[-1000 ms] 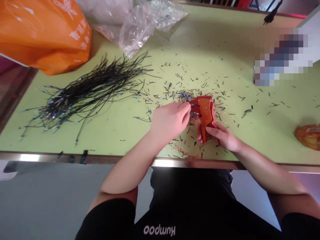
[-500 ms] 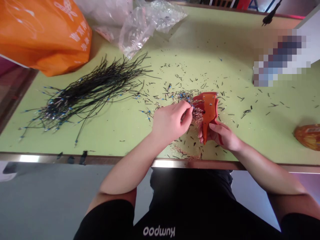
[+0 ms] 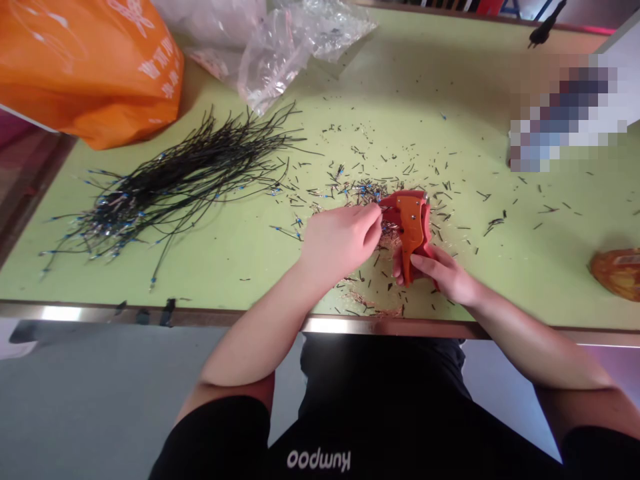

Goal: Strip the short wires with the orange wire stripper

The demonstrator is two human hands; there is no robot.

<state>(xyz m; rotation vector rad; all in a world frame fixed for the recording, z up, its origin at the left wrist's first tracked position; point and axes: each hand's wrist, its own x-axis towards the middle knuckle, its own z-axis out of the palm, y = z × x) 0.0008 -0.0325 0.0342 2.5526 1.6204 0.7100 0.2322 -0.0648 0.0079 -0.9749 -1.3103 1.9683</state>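
- Right hand [image 3: 443,268] is wrapping round the handles of the red-orange hand tool [image 3: 413,223]; how hard it's squeezing, I'm not managing to tell.
- Left hand [image 3: 343,233] is bunching its fingers together at the tool's nose, apparently pinching a thin wire [image 3: 387,209].
- Tool is standing nose-left above the green table [image 3: 540,267], among scattered black bits [image 3: 370,192]; wire bundle [image 3: 195,167] is lying off to the left.
- Doing it well, I'm guessing, is meaning: keeping wire straight into the nose, steadying the tool, holding fingertips clear of its bite.
- Knuckles are hiding most of the wire; whether fingertips are touching the tool isn't showing.
- Frame edges are cutting off orange bag [image 3: 100,87] and jar [image 3: 619,275]; pixelation is masking something at right.
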